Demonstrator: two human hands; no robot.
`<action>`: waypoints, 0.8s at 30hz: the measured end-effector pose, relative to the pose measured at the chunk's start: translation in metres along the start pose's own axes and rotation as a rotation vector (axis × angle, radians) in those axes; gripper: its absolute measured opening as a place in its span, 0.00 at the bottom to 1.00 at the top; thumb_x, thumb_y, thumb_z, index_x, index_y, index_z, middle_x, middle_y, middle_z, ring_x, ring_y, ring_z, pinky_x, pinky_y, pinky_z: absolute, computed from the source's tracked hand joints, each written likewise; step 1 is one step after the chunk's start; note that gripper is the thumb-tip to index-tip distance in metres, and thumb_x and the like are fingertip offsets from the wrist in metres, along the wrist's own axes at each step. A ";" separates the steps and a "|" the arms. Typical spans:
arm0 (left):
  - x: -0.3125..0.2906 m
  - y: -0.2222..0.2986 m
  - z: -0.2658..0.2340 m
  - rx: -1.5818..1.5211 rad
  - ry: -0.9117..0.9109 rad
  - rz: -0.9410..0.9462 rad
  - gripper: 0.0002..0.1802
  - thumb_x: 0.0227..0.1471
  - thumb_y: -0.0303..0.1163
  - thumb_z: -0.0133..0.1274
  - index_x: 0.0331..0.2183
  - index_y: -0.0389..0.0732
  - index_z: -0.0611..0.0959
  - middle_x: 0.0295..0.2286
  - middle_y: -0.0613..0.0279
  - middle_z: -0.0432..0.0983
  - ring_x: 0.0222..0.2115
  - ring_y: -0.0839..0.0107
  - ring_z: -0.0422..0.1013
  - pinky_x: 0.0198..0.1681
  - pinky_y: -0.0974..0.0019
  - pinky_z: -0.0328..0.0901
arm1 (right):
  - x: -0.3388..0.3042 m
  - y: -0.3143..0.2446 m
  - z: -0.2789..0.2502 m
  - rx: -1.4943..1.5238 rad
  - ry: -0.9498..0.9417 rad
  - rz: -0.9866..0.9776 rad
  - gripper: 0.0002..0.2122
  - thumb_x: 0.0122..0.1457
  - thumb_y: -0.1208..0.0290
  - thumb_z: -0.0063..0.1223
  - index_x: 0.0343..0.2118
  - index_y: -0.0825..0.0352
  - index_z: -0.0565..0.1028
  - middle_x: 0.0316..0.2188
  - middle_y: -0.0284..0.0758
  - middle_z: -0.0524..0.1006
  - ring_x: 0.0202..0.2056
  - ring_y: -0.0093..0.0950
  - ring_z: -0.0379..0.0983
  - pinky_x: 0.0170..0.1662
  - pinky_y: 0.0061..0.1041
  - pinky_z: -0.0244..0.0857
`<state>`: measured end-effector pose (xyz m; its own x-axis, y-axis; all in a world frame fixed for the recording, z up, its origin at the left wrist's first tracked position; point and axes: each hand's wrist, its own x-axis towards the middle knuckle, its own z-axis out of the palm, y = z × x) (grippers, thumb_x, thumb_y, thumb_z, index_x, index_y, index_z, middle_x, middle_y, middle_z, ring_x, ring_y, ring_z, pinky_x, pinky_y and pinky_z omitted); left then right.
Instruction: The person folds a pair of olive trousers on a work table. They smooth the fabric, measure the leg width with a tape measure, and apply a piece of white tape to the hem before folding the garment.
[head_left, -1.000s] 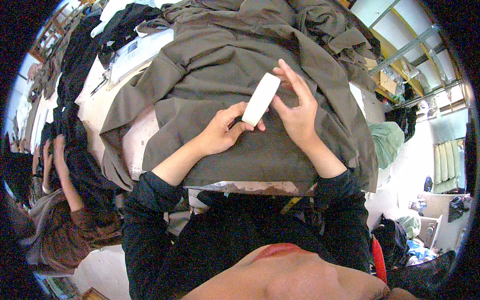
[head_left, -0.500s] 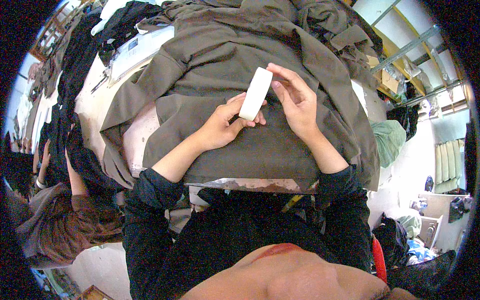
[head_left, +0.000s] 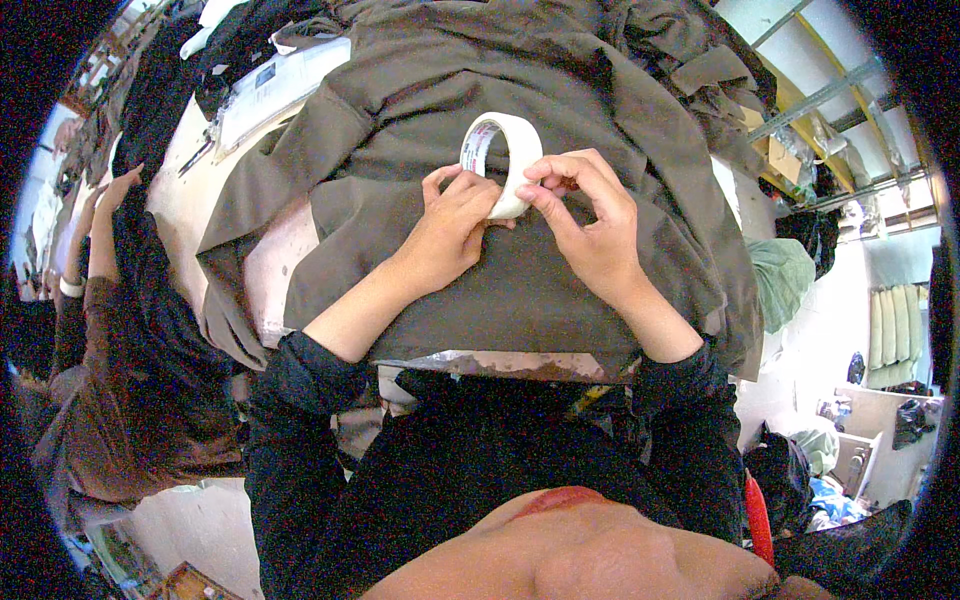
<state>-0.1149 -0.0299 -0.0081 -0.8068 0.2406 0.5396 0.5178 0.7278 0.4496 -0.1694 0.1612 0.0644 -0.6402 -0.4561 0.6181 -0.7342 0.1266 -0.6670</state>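
Note:
A roll of white tape (head_left: 524, 150) is held up over the table, tilted so that its hollow core shows. My left hand (head_left: 452, 222) grips its lower left rim, with the fingers wrapped round the ring. At the roll's right side, my right hand (head_left: 590, 215) has thumb and fingertips pinched together against the outer face of the tape. Whether a loose end sits in that pinch is too small to tell. Beneath both hands spreads a large brown cloth (head_left: 480, 310), wrinkled and draped over the table.
Papers in a clear sleeve (head_left: 285, 90) lie on the table (head_left: 172, 215) at the left. Dark fabric (head_left: 165, 110) is heaped farther left, where a co-worker in a brown top (head_left: 150, 400) reaches over it. Green cloth (head_left: 780, 285) hangs at the right edge.
The tape roll has turned so its open core now shows. My right thumb and fingers have closed onto its side. The co-worker's arms have reached farther forward.

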 end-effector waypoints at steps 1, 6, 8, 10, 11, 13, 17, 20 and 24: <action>0.000 0.000 -0.001 0.041 0.004 -0.015 0.30 0.38 0.12 0.48 0.46 0.44 0.77 0.42 0.59 0.74 0.50 0.58 0.66 0.61 0.49 0.46 | 0.000 0.000 -0.001 -0.007 -0.010 -0.009 0.07 0.53 0.80 0.63 0.36 0.68 0.79 0.33 0.32 0.77 0.33 0.21 0.71 0.38 0.19 0.66; 0.001 0.005 -0.004 0.170 -0.040 -0.011 0.29 0.36 0.13 0.50 0.44 0.43 0.77 0.40 0.62 0.74 0.48 0.60 0.67 0.59 0.48 0.46 | -0.003 0.002 0.001 -0.069 -0.058 0.068 0.05 0.54 0.81 0.61 0.34 0.68 0.79 0.33 0.32 0.77 0.33 0.22 0.72 0.38 0.20 0.66; 0.001 0.007 -0.004 0.204 -0.032 -0.033 0.28 0.35 0.13 0.51 0.43 0.43 0.77 0.40 0.63 0.74 0.48 0.61 0.67 0.58 0.48 0.46 | -0.006 0.004 0.008 -0.133 -0.003 -0.016 0.06 0.54 0.82 0.60 0.34 0.68 0.79 0.33 0.33 0.77 0.34 0.23 0.72 0.37 0.20 0.66; 0.002 0.009 -0.004 0.203 -0.047 -0.047 0.29 0.34 0.14 0.52 0.43 0.43 0.77 0.39 0.62 0.74 0.47 0.61 0.67 0.57 0.48 0.47 | -0.008 0.007 0.015 -0.154 0.066 -0.063 0.06 0.53 0.82 0.60 0.33 0.65 0.79 0.33 0.32 0.77 0.34 0.27 0.72 0.39 0.23 0.64; 0.002 0.009 -0.004 0.202 -0.056 -0.052 0.29 0.34 0.14 0.52 0.43 0.43 0.77 0.38 0.62 0.74 0.47 0.61 0.67 0.57 0.48 0.47 | -0.008 0.008 0.018 -0.142 0.109 -0.067 0.07 0.52 0.81 0.60 0.33 0.63 0.79 0.32 0.31 0.77 0.35 0.29 0.72 0.41 0.25 0.63; 0.003 0.011 -0.003 0.196 -0.062 -0.055 0.28 0.34 0.14 0.52 0.43 0.43 0.77 0.37 0.62 0.74 0.47 0.61 0.67 0.56 0.48 0.47 | -0.007 0.011 0.019 -0.144 0.156 -0.102 0.08 0.50 0.81 0.60 0.32 0.60 0.79 0.33 0.30 0.77 0.37 0.32 0.73 0.43 0.28 0.61; 0.003 0.012 -0.003 0.250 -0.010 -0.081 0.28 0.34 0.14 0.52 0.42 0.43 0.76 0.36 0.62 0.73 0.46 0.61 0.68 0.55 0.49 0.49 | 0.000 0.016 0.010 -0.116 0.058 -0.108 0.07 0.50 0.82 0.61 0.30 0.61 0.79 0.37 0.31 0.79 0.39 0.28 0.72 0.47 0.26 0.59; 0.003 0.011 -0.004 0.246 -0.084 -0.057 0.26 0.35 0.14 0.52 0.41 0.42 0.76 0.36 0.60 0.73 0.45 0.60 0.68 0.55 0.50 0.51 | 0.003 0.017 0.005 -0.036 -0.012 -0.034 0.06 0.50 0.82 0.62 0.29 0.63 0.78 0.37 0.32 0.80 0.40 0.26 0.72 0.47 0.24 0.59; 0.002 0.007 -0.003 0.240 -0.107 -0.055 0.24 0.37 0.15 0.52 0.41 0.41 0.75 0.36 0.58 0.74 0.45 0.57 0.68 0.54 0.51 0.53 | 0.001 0.018 0.009 0.015 -0.013 -0.021 0.07 0.49 0.84 0.61 0.28 0.63 0.79 0.35 0.31 0.81 0.38 0.26 0.72 0.47 0.24 0.59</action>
<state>-0.1118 -0.0262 -0.0020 -0.8641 0.2533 0.4348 0.3998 0.8704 0.2875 -0.1813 0.1553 0.0495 -0.6216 -0.4701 0.6266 -0.7439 0.1036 -0.6602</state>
